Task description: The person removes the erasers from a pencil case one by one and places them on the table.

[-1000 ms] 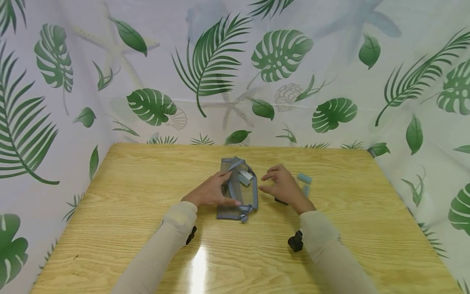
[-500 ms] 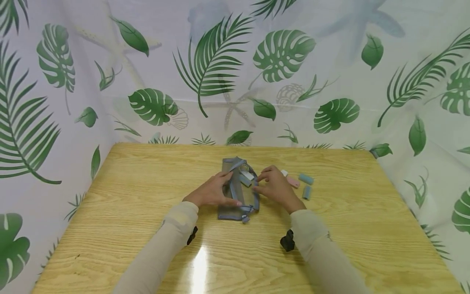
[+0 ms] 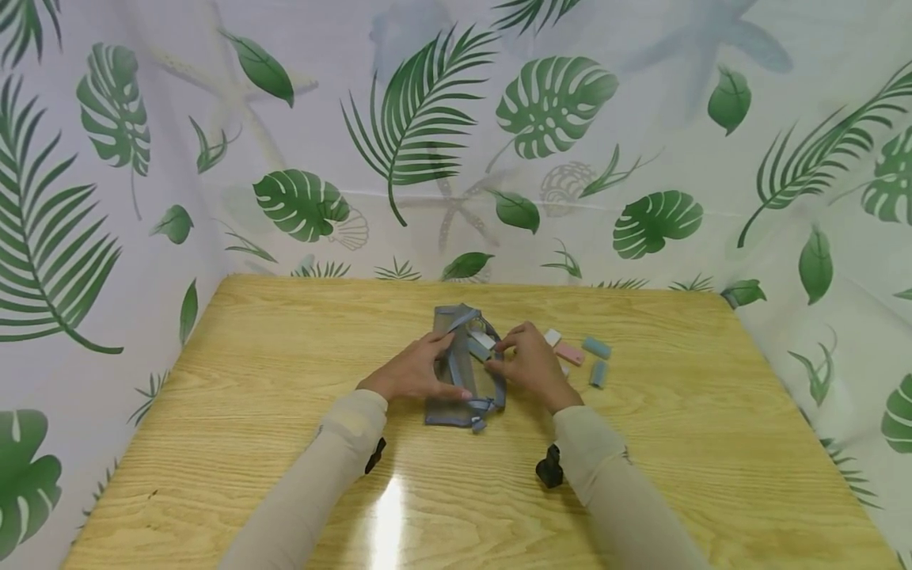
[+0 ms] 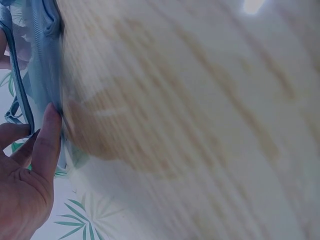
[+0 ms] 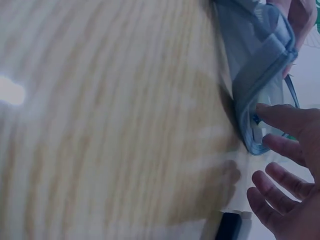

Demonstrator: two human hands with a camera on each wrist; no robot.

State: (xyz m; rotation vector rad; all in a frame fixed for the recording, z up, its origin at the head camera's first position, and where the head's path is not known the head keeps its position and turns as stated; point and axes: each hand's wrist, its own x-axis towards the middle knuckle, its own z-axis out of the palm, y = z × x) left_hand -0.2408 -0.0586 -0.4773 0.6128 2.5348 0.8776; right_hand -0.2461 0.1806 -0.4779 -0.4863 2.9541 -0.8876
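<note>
A blue-grey mesh zip pouch lies on the table with its mouth gaping. My left hand grips its left side, thumb toward the near end and fingers toward the far end; the left wrist view shows fingers at the zip edge. My right hand has its thumb and forefinger at the pouch's right rim, pinching there; its other fingers are bent apart in the right wrist view. Inside the mouth lie a small white block and a small blue block, close to the right fingertips.
Right of the right hand lie small blocks: a pink one, a white one and blue ones. A dark-and-white block shows in the right wrist view. A leaf-patterned curtain encloses the wooden table.
My right hand has moved left from beside the loose blocks to the pouch's right rim, uncovering the pink and white blocks. The left hand keeps its hold.
</note>
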